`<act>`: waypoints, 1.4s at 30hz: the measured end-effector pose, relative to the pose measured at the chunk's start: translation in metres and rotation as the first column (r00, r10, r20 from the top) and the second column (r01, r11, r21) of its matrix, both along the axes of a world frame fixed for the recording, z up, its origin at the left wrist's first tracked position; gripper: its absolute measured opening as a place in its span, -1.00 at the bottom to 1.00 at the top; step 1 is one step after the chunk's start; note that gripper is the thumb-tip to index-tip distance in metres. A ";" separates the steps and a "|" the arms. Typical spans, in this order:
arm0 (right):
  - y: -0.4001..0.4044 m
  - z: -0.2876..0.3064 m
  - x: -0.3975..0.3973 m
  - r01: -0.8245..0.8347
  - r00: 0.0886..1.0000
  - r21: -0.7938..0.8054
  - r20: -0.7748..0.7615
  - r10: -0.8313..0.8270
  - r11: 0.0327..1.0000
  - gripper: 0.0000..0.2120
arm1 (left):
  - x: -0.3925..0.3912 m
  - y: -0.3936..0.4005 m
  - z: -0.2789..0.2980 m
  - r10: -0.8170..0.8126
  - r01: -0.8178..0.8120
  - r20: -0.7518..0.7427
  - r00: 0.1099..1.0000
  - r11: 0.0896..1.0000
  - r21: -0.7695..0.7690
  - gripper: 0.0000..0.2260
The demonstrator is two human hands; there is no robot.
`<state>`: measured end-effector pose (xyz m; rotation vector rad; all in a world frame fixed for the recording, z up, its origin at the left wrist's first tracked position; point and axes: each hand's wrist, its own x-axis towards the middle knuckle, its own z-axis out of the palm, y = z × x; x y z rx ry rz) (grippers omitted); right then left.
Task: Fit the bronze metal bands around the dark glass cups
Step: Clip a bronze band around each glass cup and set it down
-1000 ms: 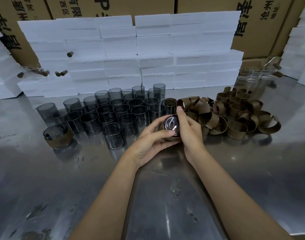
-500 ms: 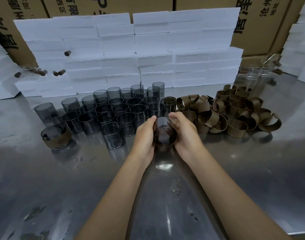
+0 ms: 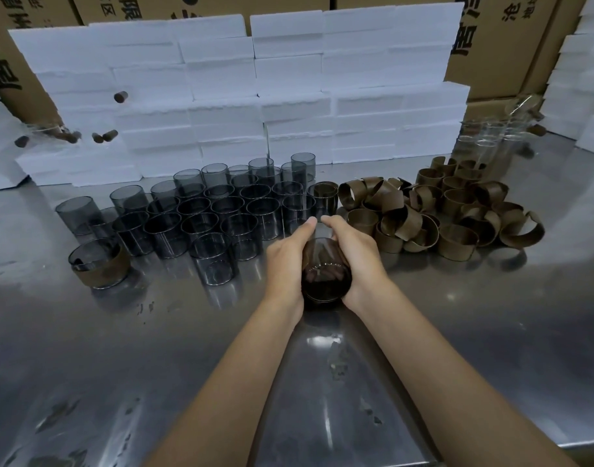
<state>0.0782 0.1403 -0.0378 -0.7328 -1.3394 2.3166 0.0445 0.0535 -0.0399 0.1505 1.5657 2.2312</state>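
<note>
- A dark glass cup (image 3: 325, 274) is being held between both hands just above the steel table (image 3: 491, 332), in front of the rows of unbanded cups (image 3: 221, 210) and left of the heap of bronze bands (image 3: 447, 214).
- The cup is being clasped by the left hand (image 3: 285, 264) on one side and by the right hand (image 3: 359, 254) on the other, with fingers curled round its wall and the thumbs nearly meeting over the far rim.
- A brownish tint is being shown through the glass, so a band is probably being seated; its edge is being hidden by the palms, and this cannot be told for certain.
- Pressure is best being applied evenly from both sides, so that the band is being slid square rather than skewed.
- Squeezing is being kept light, since glass is being handled.
- One finished banded cup (image 3: 100, 264) is being left standing apart at the left.
</note>
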 end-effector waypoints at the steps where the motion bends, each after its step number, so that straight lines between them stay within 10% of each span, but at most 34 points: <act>1: -0.001 0.001 0.001 -0.008 1.000 -0.007 0.000 0.008 1.000 -0.88 | 0.000 0.000 0.000 -0.001 0.001 0.006 1.000 1.000 0.014 -0.81; 15: -0.004 0.007 0.005 -0.033 0.999 -0.048 0.012 0.033 0.998 -0.84 | -0.001 -0.002 0.002 -0.027 0.027 0.004 1.000 0.999 -0.032 -0.78; 23: 0.032 0.011 0.009 0.388 0.918 0.237 -0.014 -0.397 0.890 -0.49 | 0.008 0.002 -0.001 -0.424 0.308 -0.307 0.852 0.880 -0.362 -0.46; 27: 0.030 0.010 0.008 0.153 0.981 0.024 -0.126 -0.149 0.988 -0.60 | 0.003 0.005 0.004 -0.230 0.238 -0.081 0.970 0.965 0.112 -0.59; 31: 0.022 0.007 0.006 -0.139 0.972 0.056 -0.181 0.147 0.989 -0.73 | -0.010 -0.010 0.009 -0.347 0.177 0.161 0.924 0.760 0.625 -0.55; 36: 0.015 0.004 0.006 -0.354 0.905 0.222 -0.165 0.393 0.909 -0.76 | -0.014 -0.018 0.007 -0.335 0.134 0.160 0.928 0.705 0.697 -0.61; 42: 0.016 0.003 0.009 -0.366 0.886 0.314 -0.172 0.431 0.876 -0.57 | -0.017 -0.022 0.009 -0.266 0.193 0.087 0.960 0.856 0.479 -0.61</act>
